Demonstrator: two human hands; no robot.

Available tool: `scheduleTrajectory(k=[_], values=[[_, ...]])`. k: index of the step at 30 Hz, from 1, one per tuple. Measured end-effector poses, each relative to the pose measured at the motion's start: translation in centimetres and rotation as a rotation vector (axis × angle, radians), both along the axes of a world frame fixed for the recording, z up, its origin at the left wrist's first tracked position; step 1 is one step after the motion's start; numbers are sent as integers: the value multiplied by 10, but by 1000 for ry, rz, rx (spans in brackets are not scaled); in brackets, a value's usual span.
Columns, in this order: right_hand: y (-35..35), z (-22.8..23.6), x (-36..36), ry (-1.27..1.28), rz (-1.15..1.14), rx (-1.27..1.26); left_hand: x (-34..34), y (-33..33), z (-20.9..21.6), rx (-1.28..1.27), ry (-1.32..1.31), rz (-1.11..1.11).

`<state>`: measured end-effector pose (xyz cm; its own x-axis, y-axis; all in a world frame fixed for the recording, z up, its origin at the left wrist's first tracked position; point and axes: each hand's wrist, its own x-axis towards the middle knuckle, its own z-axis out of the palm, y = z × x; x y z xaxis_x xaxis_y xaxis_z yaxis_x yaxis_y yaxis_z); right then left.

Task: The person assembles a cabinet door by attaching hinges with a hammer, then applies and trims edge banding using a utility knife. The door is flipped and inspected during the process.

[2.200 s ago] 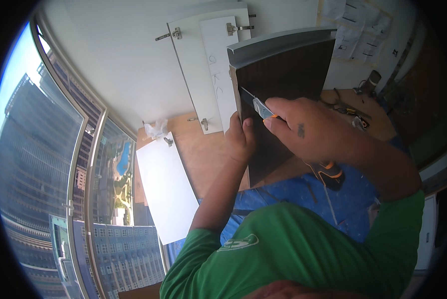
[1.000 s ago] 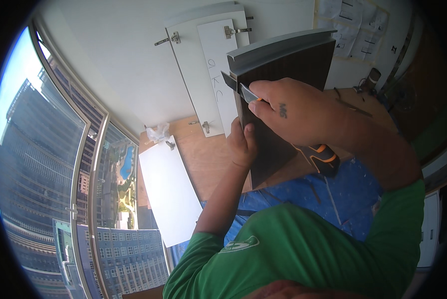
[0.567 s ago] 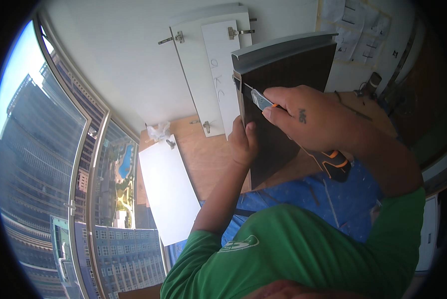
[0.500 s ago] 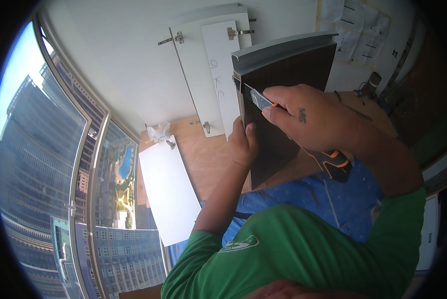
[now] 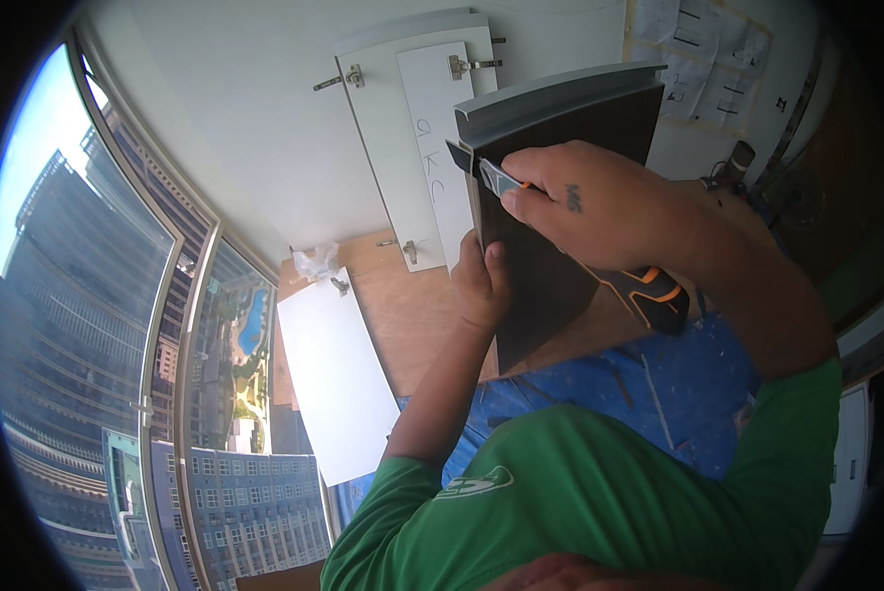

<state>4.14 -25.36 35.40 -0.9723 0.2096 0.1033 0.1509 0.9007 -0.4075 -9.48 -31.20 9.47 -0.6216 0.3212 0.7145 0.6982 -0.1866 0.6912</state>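
A dark brown cabinet panel [image 5: 536, 300] stands upright on the workbench, with a grey metal profile [image 5: 560, 96] along its top. My left hand [image 5: 481, 281] is closed round the panel's left edge, partway down. In my right hand [image 5: 588, 205] is a utility knife [image 5: 656, 298] with a black and orange handle, gripped close to its grey front end. The knife's front end meets the panel's left edge, just under the profile. A short dark strip [image 5: 459, 155] juts out leftward there. The blade's tip is hard to make out.
White doors with hinges [image 5: 388, 158] lean on the wall behind. A white board [image 5: 334, 374] lies at the left of the wooden bench [image 5: 422, 330], near a clear plastic bag [image 5: 316, 262]. Blue sheeting [image 5: 610, 394] covers the floor. Windows [image 5: 77, 295] line the left side.
My right hand and the knife have shifted left and slightly up, to the panel's edge. The dark strip now sticks out past that edge. My left hand stays in place.
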Motion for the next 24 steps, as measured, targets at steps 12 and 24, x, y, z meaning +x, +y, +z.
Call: scheduleTrajectory(k=[12,24], values=[[5,15,4,29,-19,-214,8,-3,-7,-5,-2,-22],[10,7,19,251,155,-39,-2,-2,-12,1,40,-14]])
